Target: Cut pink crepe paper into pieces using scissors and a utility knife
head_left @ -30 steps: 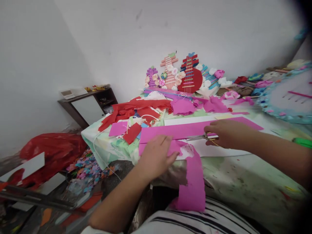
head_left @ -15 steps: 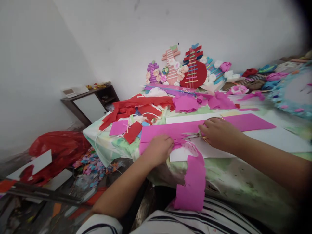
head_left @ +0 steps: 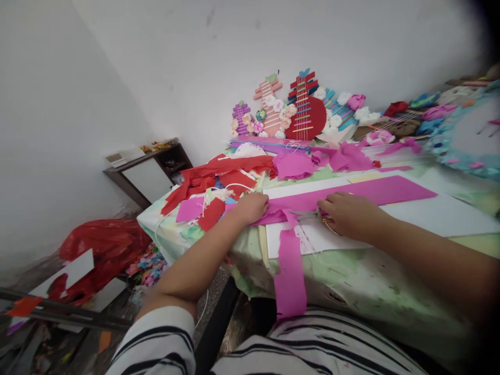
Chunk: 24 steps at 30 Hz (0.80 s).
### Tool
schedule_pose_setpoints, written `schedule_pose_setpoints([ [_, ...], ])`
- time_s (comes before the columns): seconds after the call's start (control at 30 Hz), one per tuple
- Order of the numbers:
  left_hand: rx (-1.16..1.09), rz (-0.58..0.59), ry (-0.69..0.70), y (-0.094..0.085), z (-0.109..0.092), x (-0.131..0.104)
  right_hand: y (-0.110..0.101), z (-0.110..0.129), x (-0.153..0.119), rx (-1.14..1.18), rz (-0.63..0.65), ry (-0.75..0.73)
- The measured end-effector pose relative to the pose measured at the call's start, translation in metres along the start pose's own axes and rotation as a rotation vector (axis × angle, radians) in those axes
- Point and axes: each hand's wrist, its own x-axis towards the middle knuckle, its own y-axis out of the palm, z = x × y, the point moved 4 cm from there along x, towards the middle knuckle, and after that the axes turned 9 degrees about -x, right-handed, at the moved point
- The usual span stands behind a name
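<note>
A long strip of magenta crepe paper point(head_left: 390, 191) lies across white boards on the table. My left hand point(head_left: 250, 209) is closed on its left end, pinching it near the lower edge. In my right hand point(head_left: 344, 214) is a pair of scissors point(head_left: 309, 214), gripped by gold-coloured handles mostly hidden under the fingers. The blades point left at the paper's lower edge, and part of them is covered. From that edge a ragged magenta piece point(head_left: 291, 276) hangs over the table front towards my striped shirt.
Red paper scraps point(head_left: 219, 172) and white cord lie at the left of the table point(head_left: 390, 271). Guitar-shaped crafts, including a red one point(head_left: 308, 117), lean against the wall. A low cabinet point(head_left: 144, 177) and a red plastic bag point(head_left: 105, 245) are at the left.
My left hand has moved up and slightly left, with the paper's left end gathered under it. The hanging piece has shifted left and down. My right hand stays nearly in place with the scissors.
</note>
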Motion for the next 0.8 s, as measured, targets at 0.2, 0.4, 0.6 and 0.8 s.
schedule_pose_setpoints([
  [0.2, 0.001, -0.151, 0.073, -0.017, -0.025, -0.034, 0.004, -0.002, 0.0, 0.1, 0.058, 0.045],
  [0.4, -0.037, -0.095, 0.119, -0.005, -0.019, -0.044, 0.002, -0.005, 0.002, 0.103, 0.065, 0.042],
  [0.6, -0.131, -0.122, 0.039, 0.012, 0.003, -0.027, -0.003, -0.007, 0.0, 0.148, 0.168, -0.027],
  [0.8, -0.205, -0.161, 0.017, 0.02, 0.01, -0.028, -0.01, 0.002, 0.005, 0.158, 0.292, -0.032],
])
